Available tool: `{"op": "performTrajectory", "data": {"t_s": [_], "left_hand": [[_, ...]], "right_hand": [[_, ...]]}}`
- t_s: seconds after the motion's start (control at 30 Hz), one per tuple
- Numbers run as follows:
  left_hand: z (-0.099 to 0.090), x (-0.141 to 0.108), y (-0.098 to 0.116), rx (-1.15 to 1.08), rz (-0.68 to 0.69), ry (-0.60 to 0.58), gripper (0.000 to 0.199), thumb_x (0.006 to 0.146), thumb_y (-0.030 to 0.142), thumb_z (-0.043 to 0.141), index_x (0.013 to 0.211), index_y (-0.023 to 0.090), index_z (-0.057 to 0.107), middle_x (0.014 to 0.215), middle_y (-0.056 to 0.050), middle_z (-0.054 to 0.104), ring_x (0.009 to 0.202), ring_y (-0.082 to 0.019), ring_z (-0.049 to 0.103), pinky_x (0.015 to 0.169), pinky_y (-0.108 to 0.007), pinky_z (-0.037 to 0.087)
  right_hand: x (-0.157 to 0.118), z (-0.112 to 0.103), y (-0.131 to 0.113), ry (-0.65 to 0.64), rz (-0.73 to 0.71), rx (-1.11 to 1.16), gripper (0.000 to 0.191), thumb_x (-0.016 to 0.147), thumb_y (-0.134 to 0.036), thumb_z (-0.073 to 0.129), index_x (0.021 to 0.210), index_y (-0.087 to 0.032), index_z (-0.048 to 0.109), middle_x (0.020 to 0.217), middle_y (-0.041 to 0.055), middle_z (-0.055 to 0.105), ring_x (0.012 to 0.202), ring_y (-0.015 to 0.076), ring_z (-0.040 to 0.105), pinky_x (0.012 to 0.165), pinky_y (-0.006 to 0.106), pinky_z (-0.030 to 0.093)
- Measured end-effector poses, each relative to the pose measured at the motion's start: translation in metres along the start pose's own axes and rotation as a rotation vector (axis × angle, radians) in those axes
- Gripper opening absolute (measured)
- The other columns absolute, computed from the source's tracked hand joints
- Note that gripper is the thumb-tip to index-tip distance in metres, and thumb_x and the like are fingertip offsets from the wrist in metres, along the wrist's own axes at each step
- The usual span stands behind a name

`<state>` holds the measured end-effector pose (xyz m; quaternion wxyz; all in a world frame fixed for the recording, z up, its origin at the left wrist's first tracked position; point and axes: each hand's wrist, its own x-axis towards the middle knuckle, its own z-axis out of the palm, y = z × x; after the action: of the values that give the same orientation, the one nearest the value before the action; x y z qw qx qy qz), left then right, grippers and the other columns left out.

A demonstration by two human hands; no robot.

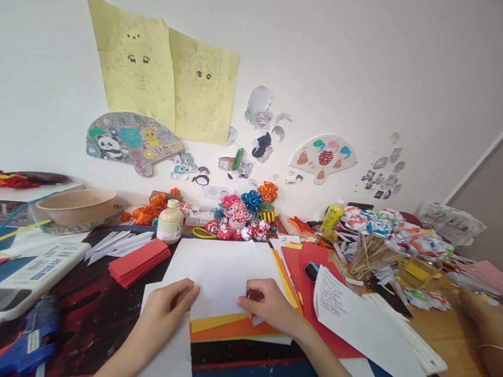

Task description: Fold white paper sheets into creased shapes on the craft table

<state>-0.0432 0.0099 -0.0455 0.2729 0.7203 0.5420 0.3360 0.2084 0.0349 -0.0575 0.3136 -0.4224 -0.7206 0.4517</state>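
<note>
A white paper sheet (218,272) lies in front of me on top of yellow and orange sheets (232,329). My left hand (171,305) is closed at the sheet's left edge, thumb and forefinger pressed together on it. At the lower right part of the same sheet, my right hand (272,306) has its fingers curled in a pinch; a small bit of white paper shows beneath them. Another white sheet (161,370) lies under my left forearm. Red sheets (305,260) and a curled page with handwriting (352,314) are to the right of my right hand.
Left: a stack of red paper strips (139,263), white strips (119,243), a blue glue gun (39,333) and a white power strip (36,278). Behind: a glue bottle (169,223) and paper-wrapped lollipops (237,231). Right: wooden sticks (370,254) and another person's hand (501,320).
</note>
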Motion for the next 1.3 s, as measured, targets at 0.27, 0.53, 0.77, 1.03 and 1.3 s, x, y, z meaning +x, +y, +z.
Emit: {"op": "performTrajectory", "data": {"t_s": [0.27,0.53,0.77,1.03,1.3], "left_hand": [[-0.003,0.001,0.003,-0.044,-0.046,-0.025,0.043,0.088,0.055,0.037,0.062,0.02,0.037,0.059,0.005,0.033,0.059,-0.012,0.034,0.056,-0.022,0.027],[-0.002,0.001,0.003,-0.028,-0.047,-0.001,0.043,0.087,0.055,0.038,0.063,0.02,0.033,0.061,0.005,0.03,0.06,-0.012,0.032,0.056,-0.022,0.026],[-0.001,0.001,0.0,0.016,-0.009,0.01,0.041,0.088,0.053,0.038,0.064,0.02,0.034,0.062,0.005,0.033,0.061,-0.013,0.035,0.057,-0.022,0.029],[0.002,0.001,0.002,0.096,0.073,0.022,0.04,0.089,0.051,0.037,0.063,0.02,0.034,0.059,0.005,0.035,0.058,-0.013,0.038,0.056,-0.022,0.031],[-0.005,0.001,-0.004,0.281,0.064,0.101,0.034,0.092,0.043,0.033,0.106,0.026,0.058,0.104,-0.001,0.064,0.071,-0.016,0.059,0.068,-0.026,0.043]], "right_hand": [[0.0,-0.005,-0.002,-0.151,0.052,0.25,0.036,0.08,-0.047,0.063,0.069,-0.013,0.059,0.061,0.0047,0.064,0.057,0.0148,0.063,0.054,0.023,0.049],[0.001,-0.006,-0.003,-0.144,0.051,0.279,0.036,0.08,-0.046,0.064,0.069,-0.012,0.06,0.061,0.0049,0.065,0.056,0.0133,0.061,0.054,0.022,0.048],[0.001,-0.005,-0.003,-0.127,0.072,0.193,0.039,0.082,-0.05,0.06,0.066,-0.014,0.057,0.061,0.0034,0.062,0.055,0.0127,0.058,0.052,0.022,0.046],[0.003,-0.002,-0.001,0.104,-0.081,-0.038,0.033,0.085,-0.043,0.057,0.066,-0.016,0.053,0.059,-0.0013,0.053,0.056,0.0132,0.057,0.053,0.022,0.041],[0.005,-0.011,0.0,0.223,-0.066,-0.117,0.041,0.084,-0.048,0.056,0.057,-0.017,0.051,0.051,-0.0011,0.052,0.051,0.0134,0.052,0.053,0.024,0.037]]}}
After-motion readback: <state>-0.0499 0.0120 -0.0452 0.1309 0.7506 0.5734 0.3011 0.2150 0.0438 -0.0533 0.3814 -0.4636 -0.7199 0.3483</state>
